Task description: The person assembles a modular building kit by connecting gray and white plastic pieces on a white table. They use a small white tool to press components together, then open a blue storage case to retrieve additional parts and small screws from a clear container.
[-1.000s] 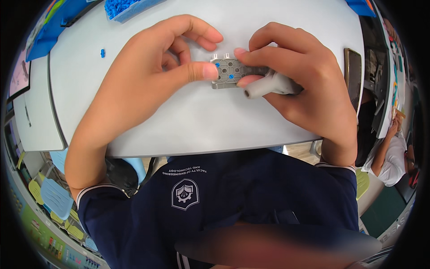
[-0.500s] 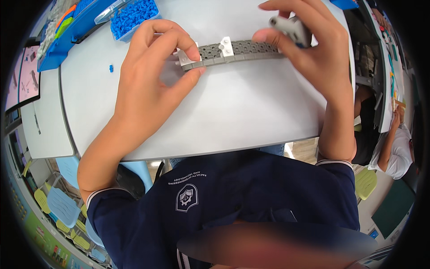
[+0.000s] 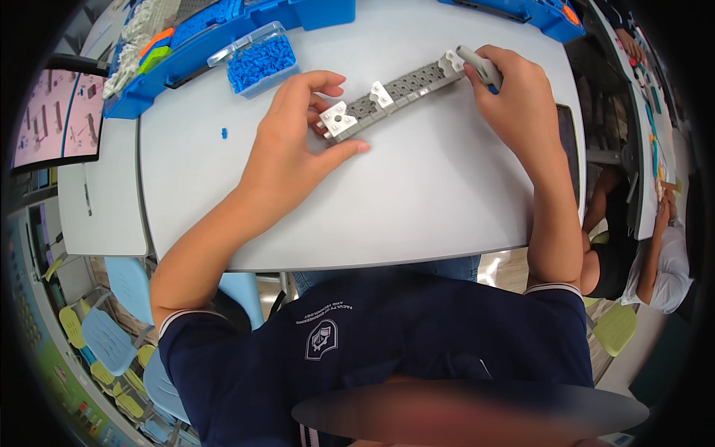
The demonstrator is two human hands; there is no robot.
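Observation:
A long grey perforated building-block beam [image 3: 417,83] lies slantwise, its right end farther from me. White connector pieces sit along it: a left end block [image 3: 337,119], a middle piece [image 3: 381,94] and a right end piece [image 3: 450,64]. My left hand [image 3: 287,141] curves around the left end with thumb and fingers apart, the thumb near the beam's front side. In my right hand [image 3: 514,93] is a grey rounded tool [image 3: 480,67] with a bit of blue showing. Its tip is beside the right white piece; whether they touch is unclear.
A clear box of small blue pegs [image 3: 261,63] stands beyond my left hand. Behind it is a blue sorting tray [image 3: 316,13] of parts. One loose blue peg [image 3: 224,133] lies on the white table [image 3: 357,216]. A screen [image 3: 56,115] stands far left; another person [image 3: 659,261] sits at right.
The view has shifted. The beam is tilted more, its right end farther away. My left fingers have opened from their pinch. My right hand has turned, uncovering the right white piece.

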